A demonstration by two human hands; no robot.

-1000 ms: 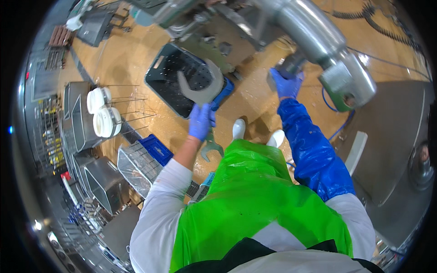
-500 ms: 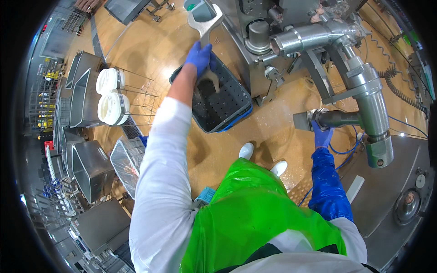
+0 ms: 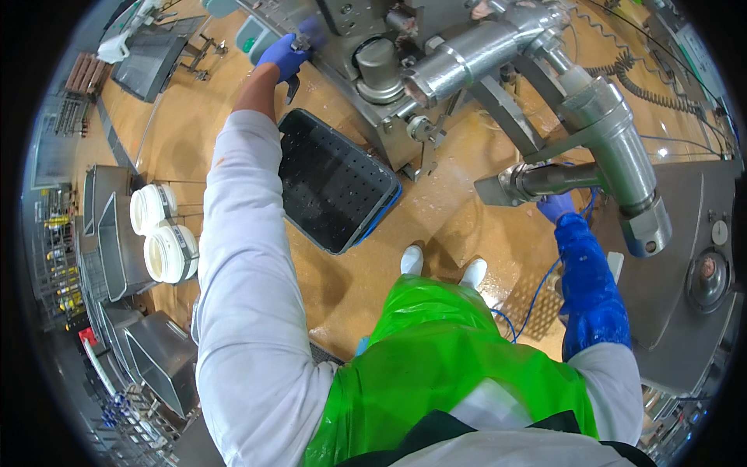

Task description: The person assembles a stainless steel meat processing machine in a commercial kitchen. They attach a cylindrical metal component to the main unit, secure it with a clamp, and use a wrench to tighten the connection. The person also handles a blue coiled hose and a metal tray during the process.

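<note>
Since the earlier frame the left grip has moved from above the crate to the machine's edge, clenched round the wrench, one end showing below the glove. The right grip is beside the pipe; fingers hidden, I cannot tell whether it grasps.

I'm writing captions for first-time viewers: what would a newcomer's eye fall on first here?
Probably the vivid green apron, filling the lower middle. Next come the shiny steel pipes at upper right, with the gloved right hand just beneath a short sideways pipe. A black perforated crate stands out left of centre.
</note>
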